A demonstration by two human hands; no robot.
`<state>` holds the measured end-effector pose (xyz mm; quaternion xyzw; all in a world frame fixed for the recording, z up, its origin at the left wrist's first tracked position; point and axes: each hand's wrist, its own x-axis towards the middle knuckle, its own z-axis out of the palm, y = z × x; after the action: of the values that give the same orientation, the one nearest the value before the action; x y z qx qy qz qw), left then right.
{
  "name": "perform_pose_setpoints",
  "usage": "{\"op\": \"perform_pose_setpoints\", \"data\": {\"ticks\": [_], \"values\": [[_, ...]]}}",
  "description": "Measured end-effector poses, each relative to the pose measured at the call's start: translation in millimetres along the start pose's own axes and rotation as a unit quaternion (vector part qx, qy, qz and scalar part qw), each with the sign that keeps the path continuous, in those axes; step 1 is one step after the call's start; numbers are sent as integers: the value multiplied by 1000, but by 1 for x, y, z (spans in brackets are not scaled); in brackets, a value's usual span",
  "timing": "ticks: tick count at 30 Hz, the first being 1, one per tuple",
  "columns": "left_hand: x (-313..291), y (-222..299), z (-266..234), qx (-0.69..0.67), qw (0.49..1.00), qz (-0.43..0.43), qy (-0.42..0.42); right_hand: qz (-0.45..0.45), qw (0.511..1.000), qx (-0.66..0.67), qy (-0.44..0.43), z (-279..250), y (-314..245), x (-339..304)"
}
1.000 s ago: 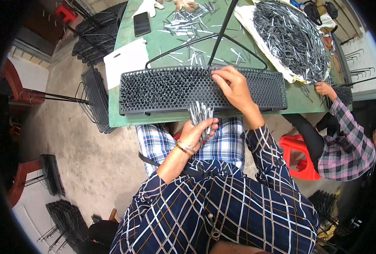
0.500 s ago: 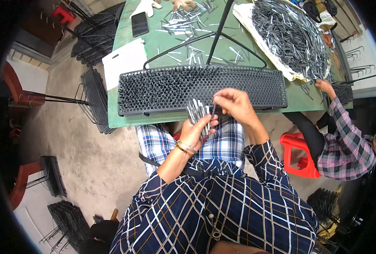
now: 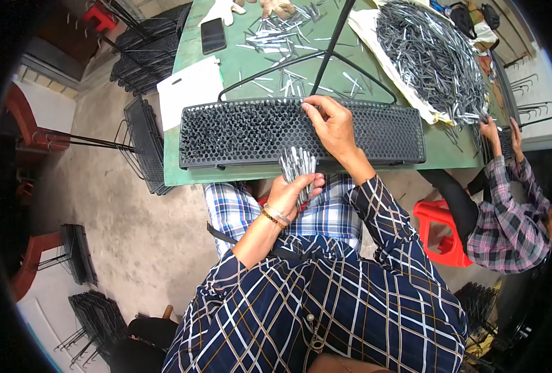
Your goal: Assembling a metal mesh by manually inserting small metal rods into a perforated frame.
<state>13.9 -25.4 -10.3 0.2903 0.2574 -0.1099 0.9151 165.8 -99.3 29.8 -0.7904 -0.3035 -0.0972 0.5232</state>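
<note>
My left hand (image 3: pixel 287 194) is closed round a bundle of slim silver-and-black metal pieces (image 3: pixel 297 163), their pale ends fanned upward, just in front of a long black perforated rack (image 3: pixel 381 133). Over the middle of that rack, near its far edge, my right hand (image 3: pixel 337 127) has thumb and fingers pinched together. Whatever lies between those fingertips is hidden. Dark pieces stand upright in the rack's holes on the left half, while bare holes show on the right half. A black rod handle (image 3: pixel 332 46) rises from the rack's back.
The green table (image 3: pixel 238 84) bears loose metal pieces (image 3: pixel 279 34), a phone (image 3: pixel 213 35), a white sheet (image 3: pixel 192 90) and gloves (image 3: pixel 220 11). A sack heaped with pieces (image 3: pixel 431 56) lies at right. A co-worker (image 3: pixel 506 217) sits there beside a red stool (image 3: pixel 434 233). Racks (image 3: pixel 144 146) stand at left.
My right hand has moved from beside the left-hand bundle, carrying one dark slim piece, up and away to the rack's far edge. Both of the co-worker's hands now show near the sack.
</note>
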Motion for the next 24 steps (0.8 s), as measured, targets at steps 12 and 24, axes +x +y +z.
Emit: {"op": "perform_pose_setpoints", "data": {"ticks": [12,24], "values": [[-2,0,1,-6,1000,-14,16,-125,989,-70,-21,1,5,-1],[-4,0,7,-9,1000,-2,16,-103,986,-126,-19,3,1,2]]}}
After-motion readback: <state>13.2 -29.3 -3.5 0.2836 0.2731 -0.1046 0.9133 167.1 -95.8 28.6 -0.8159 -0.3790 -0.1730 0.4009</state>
